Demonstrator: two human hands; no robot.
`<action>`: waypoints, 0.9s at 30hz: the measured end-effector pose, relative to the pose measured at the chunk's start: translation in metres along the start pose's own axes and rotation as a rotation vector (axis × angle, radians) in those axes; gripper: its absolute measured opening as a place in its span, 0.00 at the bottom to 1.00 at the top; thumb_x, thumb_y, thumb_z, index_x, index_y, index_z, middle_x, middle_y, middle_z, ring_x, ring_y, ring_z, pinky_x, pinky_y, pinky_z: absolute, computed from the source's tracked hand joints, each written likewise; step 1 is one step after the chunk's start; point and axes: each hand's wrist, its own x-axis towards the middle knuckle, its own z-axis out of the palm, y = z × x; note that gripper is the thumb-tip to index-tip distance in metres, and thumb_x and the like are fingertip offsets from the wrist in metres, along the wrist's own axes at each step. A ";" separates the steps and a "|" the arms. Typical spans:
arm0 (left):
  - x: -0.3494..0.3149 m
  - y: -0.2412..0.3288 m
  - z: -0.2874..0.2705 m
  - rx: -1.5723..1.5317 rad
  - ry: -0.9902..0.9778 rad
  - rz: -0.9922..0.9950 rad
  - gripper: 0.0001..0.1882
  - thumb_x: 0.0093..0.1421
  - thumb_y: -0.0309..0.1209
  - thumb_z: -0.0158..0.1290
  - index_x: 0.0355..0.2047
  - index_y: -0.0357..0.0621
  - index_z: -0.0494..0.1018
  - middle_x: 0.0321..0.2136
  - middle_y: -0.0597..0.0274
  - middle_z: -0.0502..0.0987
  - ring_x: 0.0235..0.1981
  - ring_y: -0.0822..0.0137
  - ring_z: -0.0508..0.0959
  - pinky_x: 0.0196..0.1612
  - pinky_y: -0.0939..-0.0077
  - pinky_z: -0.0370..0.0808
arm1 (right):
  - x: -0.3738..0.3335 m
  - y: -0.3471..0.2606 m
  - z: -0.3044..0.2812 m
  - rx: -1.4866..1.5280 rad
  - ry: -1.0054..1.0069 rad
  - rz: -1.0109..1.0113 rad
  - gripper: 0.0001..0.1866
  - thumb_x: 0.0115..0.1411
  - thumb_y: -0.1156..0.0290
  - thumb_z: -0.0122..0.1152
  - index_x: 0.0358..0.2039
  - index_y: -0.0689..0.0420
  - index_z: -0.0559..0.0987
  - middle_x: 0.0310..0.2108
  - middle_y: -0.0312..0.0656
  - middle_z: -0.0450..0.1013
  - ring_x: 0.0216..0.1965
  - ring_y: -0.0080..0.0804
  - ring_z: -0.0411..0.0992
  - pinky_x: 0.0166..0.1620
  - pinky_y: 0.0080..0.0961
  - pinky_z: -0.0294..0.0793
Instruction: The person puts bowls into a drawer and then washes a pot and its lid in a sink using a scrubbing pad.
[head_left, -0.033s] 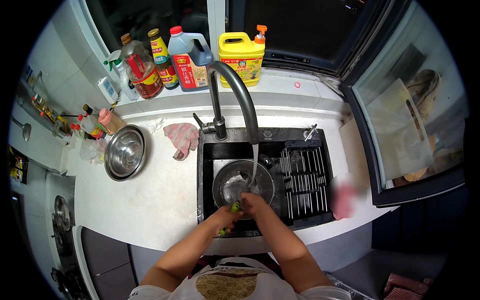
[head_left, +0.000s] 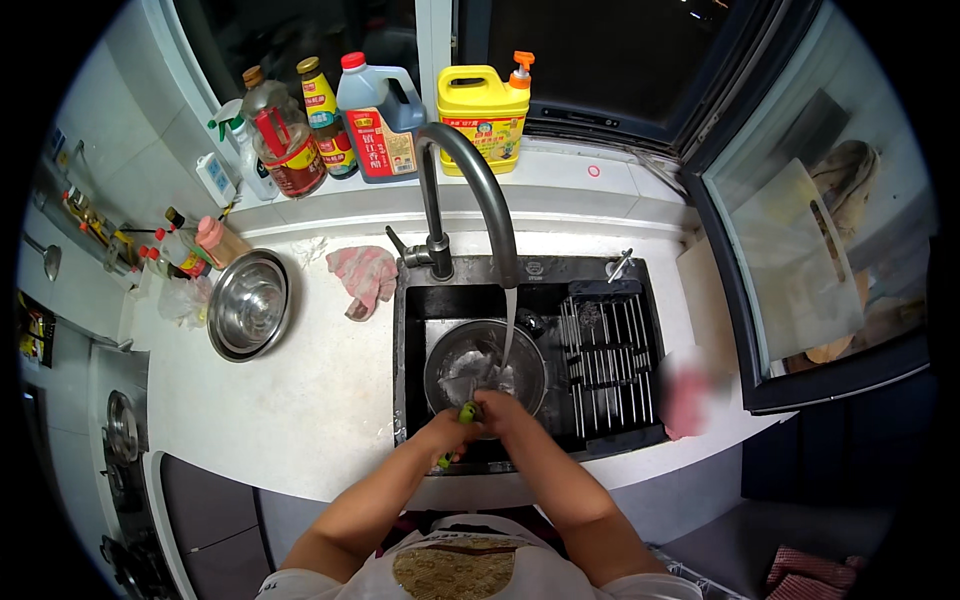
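My left hand (head_left: 446,432) is closed round a tool with a green handle (head_left: 468,412). Its handle end pokes out below the fist, and I cannot make out its kind. Close against it, my right hand (head_left: 503,413) has its fingers curled in, hiding what they hold. Both hands are over the near rim of a round metal basin (head_left: 433,362) in the black sink (head_left: 412,305). A greyish flat shape (head_left: 458,389) shows just beyond the fingers, perhaps a blade. Water (head_left: 508,330) runs from the curved faucet (head_left: 470,150) into the basin.
A drying rack (head_left: 610,365) covers the sink's right side. On the white counter (head_left: 300,420) lie a pink cloth (head_left: 362,280) and a steel bowl (head_left: 250,305). Several bottles and a yellow pump jug (head_left: 483,120) line the sill. An open window frame (head_left: 735,300) juts in at right.
My right hand has shifted slightly left and down, closer to my left hand. More of the greyish flat shape shows in the basin. My left hand has hardly moved.
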 end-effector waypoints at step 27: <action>0.011 -0.068 -0.009 0.485 0.047 0.648 0.11 0.61 0.35 0.43 0.33 0.38 0.66 0.18 0.62 0.64 0.10 0.68 0.66 0.11 0.73 0.63 | -0.045 -0.021 -0.002 -0.337 0.992 -0.443 0.16 0.43 0.64 0.69 0.22 0.63 0.74 0.19 0.39 0.70 0.17 0.29 0.66 0.19 0.28 0.65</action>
